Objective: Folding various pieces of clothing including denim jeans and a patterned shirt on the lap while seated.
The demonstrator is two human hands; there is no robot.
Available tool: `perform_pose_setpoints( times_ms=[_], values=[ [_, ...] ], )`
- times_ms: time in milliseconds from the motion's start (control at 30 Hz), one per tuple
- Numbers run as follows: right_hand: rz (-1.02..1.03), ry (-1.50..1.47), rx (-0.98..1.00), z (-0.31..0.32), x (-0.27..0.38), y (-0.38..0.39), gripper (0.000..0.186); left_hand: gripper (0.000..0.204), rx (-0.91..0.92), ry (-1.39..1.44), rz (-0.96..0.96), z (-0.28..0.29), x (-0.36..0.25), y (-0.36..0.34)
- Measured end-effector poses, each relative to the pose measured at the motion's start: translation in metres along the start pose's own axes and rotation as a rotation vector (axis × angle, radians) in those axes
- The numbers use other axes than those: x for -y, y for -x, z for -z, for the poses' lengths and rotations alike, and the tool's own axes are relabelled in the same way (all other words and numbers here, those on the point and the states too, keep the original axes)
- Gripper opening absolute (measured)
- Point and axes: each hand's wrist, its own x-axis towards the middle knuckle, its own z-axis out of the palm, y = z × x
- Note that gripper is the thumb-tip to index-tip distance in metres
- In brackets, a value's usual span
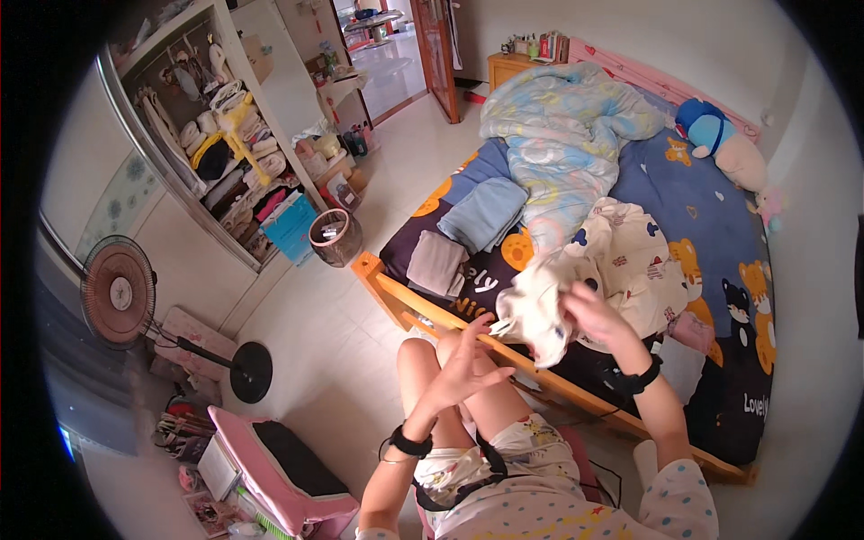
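Note:
My right hand (598,317) grips a white garment (533,306) with small dark prints, lifted over the near edge of the bed and slightly blurred. My left hand (461,367) is held up over my knees, fingers spread, with nothing in it. It is just short of the garment's hanging edge. Behind the right hand, a larger cream cloth with blue and red prints (637,256) lies rumpled on the bed; I cannot tell whether it joins the held piece. Folded blue clothing (484,214) and a folded grey piece (436,263) rest left of it.
The bed's wooden rail (423,310) runs before my knees. A crumpled pastel quilt (567,126) and a plush toy (720,139) lie farther back. Leftward stand a standing fan (120,288), an open wardrobe (225,135), a bin (336,238) and a pink-and-black case (288,463).

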Motion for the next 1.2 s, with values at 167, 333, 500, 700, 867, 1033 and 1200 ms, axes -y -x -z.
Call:
perform_pose_setpoints(
  times_ms=[167,333,500,700,867,1033,1200],
  values=[
    [0.190,0.168,0.431,-0.079,0.018,0.024,0.043,0.054,0.016,0.299,-0.019,-0.015,0.002,0.010],
    [0.365,0.270,0.556,-0.090,0.015,0.023,0.026,0.038,-0.061,0.194,0.141,0.005,0.026,0.042],
    [0.275,0.133,0.434,-0.086,0.001,0.033,0.018,0.037,-0.047,0.104,0.112,0.010,0.021,0.048],
    [-0.020,0.422,0.469,-0.050,-0.011,0.042,0.027,0.022,-0.651,0.323,0.185,0.034,0.028,0.058],
    [0.301,0.799,0.440,-0.044,-0.062,0.047,0.065,0.023,-0.720,0.392,0.223,0.059,0.006,0.084],
    [0.260,0.846,0.543,-0.065,-0.131,0.038,0.073,0.024,-0.514,0.022,0.427,0.077,0.061,0.125],
    [0.200,0.914,0.465,-0.085,-0.142,0.046,0.075,0.049,-0.280,-0.155,0.582,0.076,0.106,0.151]
  ],
)
